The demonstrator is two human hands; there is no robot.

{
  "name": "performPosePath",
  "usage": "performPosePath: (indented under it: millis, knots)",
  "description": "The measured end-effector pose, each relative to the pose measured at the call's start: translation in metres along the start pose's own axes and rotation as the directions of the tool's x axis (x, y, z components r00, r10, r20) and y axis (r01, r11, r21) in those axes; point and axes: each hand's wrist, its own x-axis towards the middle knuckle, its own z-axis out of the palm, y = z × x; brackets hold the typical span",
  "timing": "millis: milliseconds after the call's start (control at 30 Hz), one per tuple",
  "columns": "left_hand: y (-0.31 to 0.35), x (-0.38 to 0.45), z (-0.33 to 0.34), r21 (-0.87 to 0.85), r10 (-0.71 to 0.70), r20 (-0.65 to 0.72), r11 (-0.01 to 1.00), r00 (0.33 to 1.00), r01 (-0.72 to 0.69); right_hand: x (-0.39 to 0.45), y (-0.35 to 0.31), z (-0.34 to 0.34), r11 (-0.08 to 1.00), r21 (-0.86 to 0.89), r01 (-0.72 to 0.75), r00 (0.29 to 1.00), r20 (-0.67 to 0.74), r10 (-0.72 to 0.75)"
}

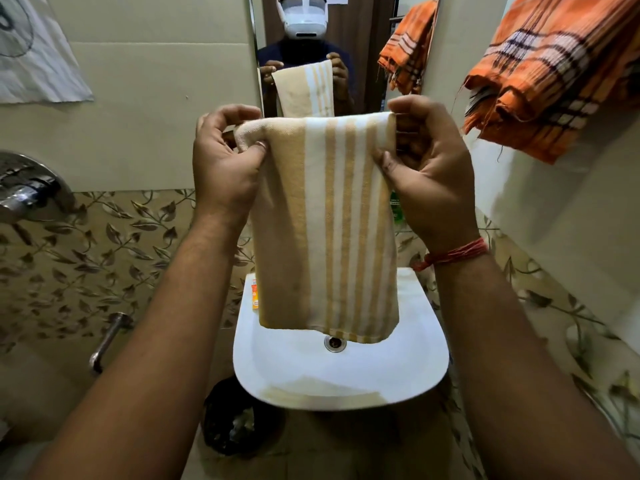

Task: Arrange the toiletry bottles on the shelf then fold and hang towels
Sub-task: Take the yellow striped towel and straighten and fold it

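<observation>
Towel (325, 223), folded and striped cream and tan, hangs above the white sink (408, 372), held up by its top corners. Left hand (225, 161) pinches the left corner, right hand (429, 168) pinches the right. An orange checked towel (561, 74) hangs far right beside the mirror (367, 46).

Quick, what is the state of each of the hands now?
Left hand: pinches the striped towel at its top corner.
Right hand: grips the other top corner.
</observation>
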Motion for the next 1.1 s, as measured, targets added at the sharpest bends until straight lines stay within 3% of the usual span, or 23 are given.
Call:
performPosePath:
  millis: [167, 300, 400, 533, 667, 967, 1100]
  knots:
    - [0.0, 0.001, -0.001, -0.025, 0.029, -0.009, 0.999, 1.0, -0.029, -0.001, -0.001, 0.0, 0.996, 0.081, -0.042, 0.998, -0.04, 0.045]
    - [0.001, -0.003, -0.007, 0.049, 0.071, 0.09, 0.996, 0.993, -0.076, -0.001, 0.008, -0.003, 0.989, 0.079, -0.126, 0.99, -0.048, 0.13]
    - [0.004, -0.004, -0.01, 0.257, 0.177, 0.172, 0.942, 0.969, -0.218, -0.001, 0.014, -0.005, 0.985, 0.008, -0.17, 0.985, 0.016, 0.17]
    - [0.009, -0.007, -0.01, 0.454, 0.274, 0.309, 0.799, 0.911, -0.395, -0.001, 0.014, -0.004, 0.963, -0.235, -0.135, 0.989, 0.032, 0.146]
    - [0.009, -0.011, -0.008, 0.56, 0.275, 0.367, 0.698, 0.889, -0.447, 0.001, 0.014, -0.004, 0.92, -0.37, -0.13, 0.988, 0.031, 0.152]
    - [0.016, -0.004, -0.002, 0.477, 0.249, 0.221, 0.816, 0.943, -0.327, 0.001, 0.009, -0.011, 0.986, -0.078, -0.144, 0.983, 0.102, 0.152]
    - [0.007, -0.002, -0.004, 0.508, 0.198, 0.279, 0.8, 0.94, -0.319, -0.002, 0.004, -0.006, 0.997, -0.059, -0.043, 0.995, 0.09, 0.049]
